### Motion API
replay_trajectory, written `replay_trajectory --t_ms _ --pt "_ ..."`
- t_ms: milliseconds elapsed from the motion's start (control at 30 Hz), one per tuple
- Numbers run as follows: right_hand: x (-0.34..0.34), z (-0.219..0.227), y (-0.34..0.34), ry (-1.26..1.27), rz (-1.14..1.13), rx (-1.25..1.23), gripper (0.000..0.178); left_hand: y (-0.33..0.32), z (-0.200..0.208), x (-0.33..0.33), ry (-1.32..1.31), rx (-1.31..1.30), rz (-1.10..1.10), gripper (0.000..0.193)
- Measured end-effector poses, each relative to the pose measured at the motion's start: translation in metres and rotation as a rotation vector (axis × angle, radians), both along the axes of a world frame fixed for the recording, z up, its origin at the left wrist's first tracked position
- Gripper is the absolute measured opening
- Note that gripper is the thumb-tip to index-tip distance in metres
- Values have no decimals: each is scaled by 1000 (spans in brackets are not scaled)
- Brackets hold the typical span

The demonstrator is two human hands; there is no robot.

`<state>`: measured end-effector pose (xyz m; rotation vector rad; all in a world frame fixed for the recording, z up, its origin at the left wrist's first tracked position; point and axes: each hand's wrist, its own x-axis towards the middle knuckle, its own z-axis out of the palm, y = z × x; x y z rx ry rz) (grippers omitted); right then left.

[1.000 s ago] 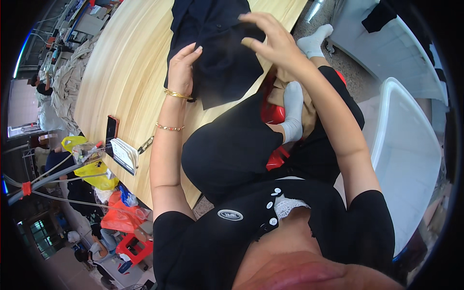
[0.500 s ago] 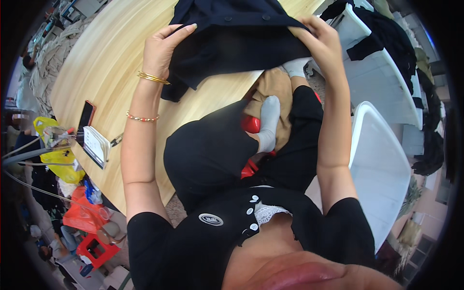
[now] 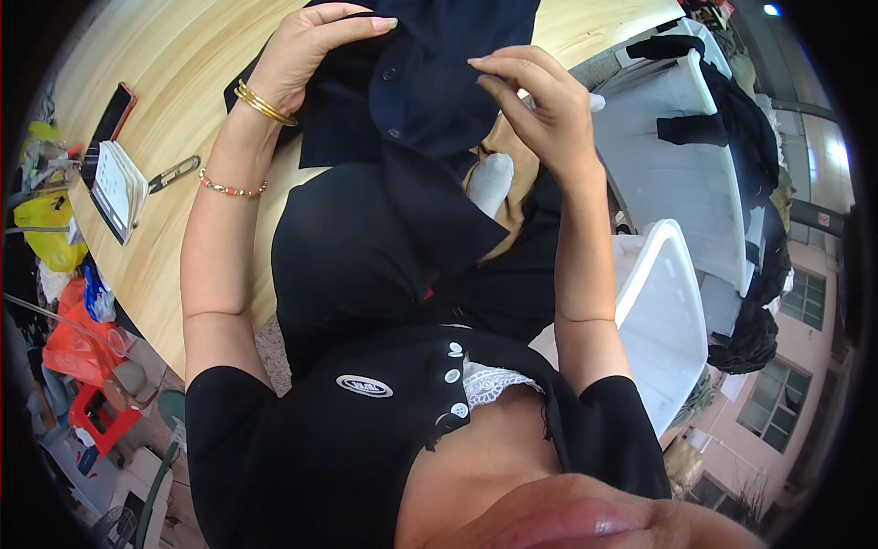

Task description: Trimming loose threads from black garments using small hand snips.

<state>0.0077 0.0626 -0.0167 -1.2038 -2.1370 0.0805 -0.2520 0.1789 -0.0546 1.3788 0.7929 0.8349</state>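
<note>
A dark navy garment (image 3: 448, 87) with round buttons lies over the table edge in front of me, one flap hanging across my lap. My left hand (image 3: 306, 50) is closed on its upper left part, thumb laid over the cloth and fingers partly hidden. Just off the garment's right side is my right hand (image 3: 540, 96). Its thumb and fingers are slightly apart, and nothing shows between them.
On the wooden table (image 3: 197, 87) at left lie a phone (image 3: 114, 114), a notebook (image 3: 119, 188) and metal thread snips (image 3: 174, 173). White plastic bins (image 3: 672, 320) stand at right, dark clothes (image 3: 732, 110) draped over the farther one. Yellow and red bags (image 3: 78, 339) hang past the left edge.
The garment, stretched between both hands before, now hangs down over my lap with its buttoned front turned. My right hand has let go and moved left and down; the left has moved up.
</note>
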Motion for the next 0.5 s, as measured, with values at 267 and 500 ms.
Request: replay_trajectory --t_ms 267,500 --pt "-49 -9 30 -61 135 134 40 -2 2 3 -171 -16 -29 23" --pt "-70 6 32 131 200 124 25 -20 11 -1 -27 91 -22 13"
